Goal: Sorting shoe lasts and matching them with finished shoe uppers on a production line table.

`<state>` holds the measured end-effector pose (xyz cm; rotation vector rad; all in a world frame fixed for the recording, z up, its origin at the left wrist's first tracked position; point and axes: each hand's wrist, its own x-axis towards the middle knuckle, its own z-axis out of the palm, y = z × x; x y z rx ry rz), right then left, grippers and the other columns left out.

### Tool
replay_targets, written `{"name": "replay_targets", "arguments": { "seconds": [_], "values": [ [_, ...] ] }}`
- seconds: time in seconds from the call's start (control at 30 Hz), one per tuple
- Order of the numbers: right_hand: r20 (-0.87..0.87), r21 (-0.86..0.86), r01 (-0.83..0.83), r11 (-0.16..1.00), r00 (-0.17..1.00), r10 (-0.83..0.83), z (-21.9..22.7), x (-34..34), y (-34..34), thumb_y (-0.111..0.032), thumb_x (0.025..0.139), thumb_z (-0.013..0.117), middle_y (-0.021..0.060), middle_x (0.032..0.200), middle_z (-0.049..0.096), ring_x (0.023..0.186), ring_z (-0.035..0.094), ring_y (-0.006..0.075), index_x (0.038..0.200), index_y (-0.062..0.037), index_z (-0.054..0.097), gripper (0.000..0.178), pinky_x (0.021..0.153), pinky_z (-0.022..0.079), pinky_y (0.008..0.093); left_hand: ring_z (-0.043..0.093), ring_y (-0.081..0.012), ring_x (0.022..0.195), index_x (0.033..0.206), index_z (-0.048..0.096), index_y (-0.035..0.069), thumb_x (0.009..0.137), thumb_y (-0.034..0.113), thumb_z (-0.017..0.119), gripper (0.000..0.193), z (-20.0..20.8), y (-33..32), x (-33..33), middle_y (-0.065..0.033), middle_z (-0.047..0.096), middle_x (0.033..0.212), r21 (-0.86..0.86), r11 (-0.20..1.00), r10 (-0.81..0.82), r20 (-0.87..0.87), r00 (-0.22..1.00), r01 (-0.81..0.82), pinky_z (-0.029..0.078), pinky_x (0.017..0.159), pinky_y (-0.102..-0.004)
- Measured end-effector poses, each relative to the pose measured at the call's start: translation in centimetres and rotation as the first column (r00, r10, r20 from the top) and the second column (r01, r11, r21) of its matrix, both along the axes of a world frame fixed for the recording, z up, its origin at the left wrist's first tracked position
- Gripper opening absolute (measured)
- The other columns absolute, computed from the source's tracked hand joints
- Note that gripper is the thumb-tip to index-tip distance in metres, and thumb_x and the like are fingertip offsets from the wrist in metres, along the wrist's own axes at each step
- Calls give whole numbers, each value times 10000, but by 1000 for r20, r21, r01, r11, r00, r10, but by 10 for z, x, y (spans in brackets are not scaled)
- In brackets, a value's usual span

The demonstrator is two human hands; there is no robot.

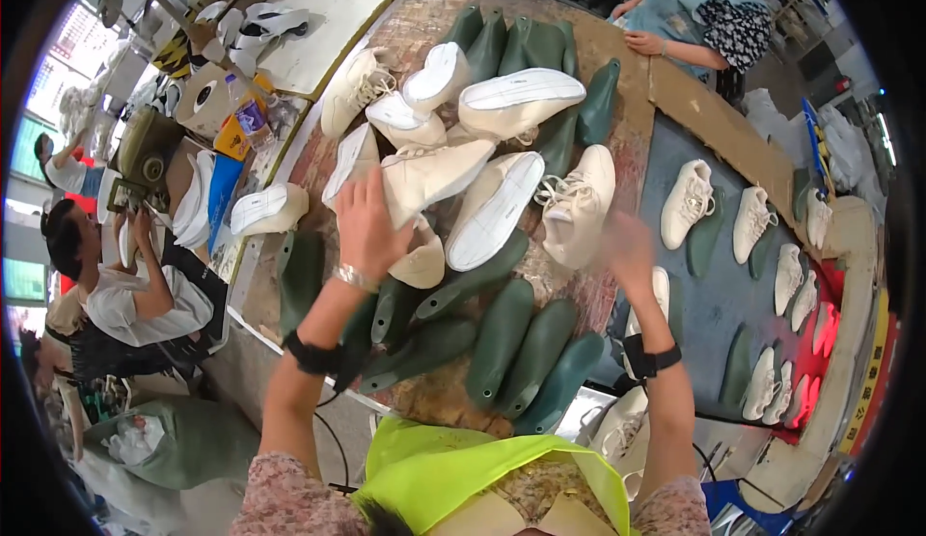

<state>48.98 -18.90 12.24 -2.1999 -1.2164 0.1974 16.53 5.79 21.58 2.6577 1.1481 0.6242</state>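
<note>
My left hand (367, 227) reaches into the pile and grips a cream sneaker (439, 177) at one end, its white sole tilted partly toward me. Just below it lies another cream shoe (420, 258). My right hand (629, 254) is smeared by motion beside a laced cream sneaker (582, 198), and I cannot make out its fingers or whether it touches that shoe. Several more cream shoes lie heaped beyond, one with its white sole (521, 90) upward. Dark green shoe lasts (502, 338) lie along the near side of the worn wooden table (434, 403).
On my right, a dark conveyor (719, 290) carries cream shoes and green lasts past a red-lit opening (820, 343). A person (694, 15) stands at the far right. Another person (135, 285) sits at a machine on the left, near a white-topped table (313, 29).
</note>
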Motion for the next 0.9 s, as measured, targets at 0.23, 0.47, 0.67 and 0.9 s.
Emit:
{"name": "replay_targets", "arguments": {
  "seconds": [0.23, 0.47, 0.67, 0.9],
  "values": [
    [-847, 449, 291, 845, -164, 506, 108, -155, 20, -233, 866, 642, 98, 1302, 471, 1182, 465, 211, 1373, -48, 305, 636, 947, 419, 324, 426, -370, 1185, 1300, 390, -77, 668, 204, 711, 762, 33, -150, 46, -216, 493, 1200, 176, 912, -380, 22, 925, 370, 266, 1047, -511],
    [-856, 420, 502, 757, 497, 145, 69, -61, -35, -229, 890, 565, 78, 1304, 473, 1178, 485, 201, 1387, -111, 311, 571, 951, 422, 349, 375, -305, 1289, 1230, 513, 54, 727, 201, 671, 548, 29, -182, 71, -130, 507, 1263, 15, 748, -663, 64, 746, 663, 242, 1074, -491],
    [-997, -1, 496, 868, 71, -42, -58, 57, -39, -452, 858, 581, 20, 1373, 430, 1232, 427, 170, 1402, -172, 355, 653, 975, 363, 369, 356, -381, 1269, 1353, 363, -7, 763, 225, 654, 698, 2, -36, 120, -218, 388, 1370, 235, 864, -444, -62, 894, 445, 268, 1061, -459],
    [-942, 71, 475, 877, 320, -97, -77, 54, -25, -408, 916, 542, 42, 1330, 478, 1197, 448, 151, 1373, -49, 399, 598, 998, 326, 281, 294, -351, 1319, 1403, 244, 55, 623, 488, 741, 1021, -30, 105, 182, -195, 305, 1419, 64, 963, -197, -495, 846, 261, 238, 1079, -425]
  ]
}}
